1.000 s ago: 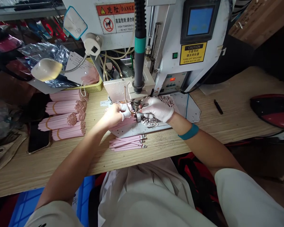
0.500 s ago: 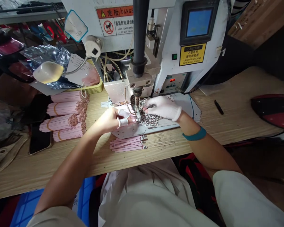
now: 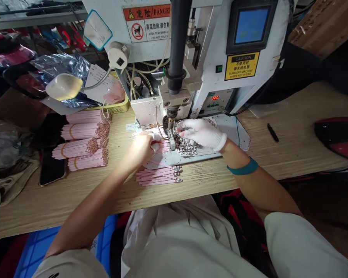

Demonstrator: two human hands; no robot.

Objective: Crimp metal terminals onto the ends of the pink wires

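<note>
Pink flat strips (image 3: 164,146) lie on the base plate (image 3: 234,131) of a white machine (image 3: 211,56), their ends toward a small metal block (image 3: 172,143). Take that block as the centre of a clock; the machine's slim tip (image 3: 171,124) stands at twelve, just above it. At nine o'clock the person's left hand (image 3: 143,147), some fingers capped in white, bends over the strips, thumb and fingers drawn in. Near three, the right hand (image 3: 204,133), gloved in white, curls with fingertips low over a heap of small parts (image 3: 188,148). Whether either hand pinches anything cannot be told — glare and bent fingers hide it. At seven, on the wooden table (image 3: 295,127), lies a loose stack (image 3: 156,178) of pink strips with small pieces at their ends. Farther out at nine are banded bundles (image 3: 81,150).

The step in hand appears to be bringing strip and part together at the block. The next move would call for careful alignment there — with fingertips clear of the tip, as a sign (image 3: 147,24) at eleven warns of high temperature.
</note>
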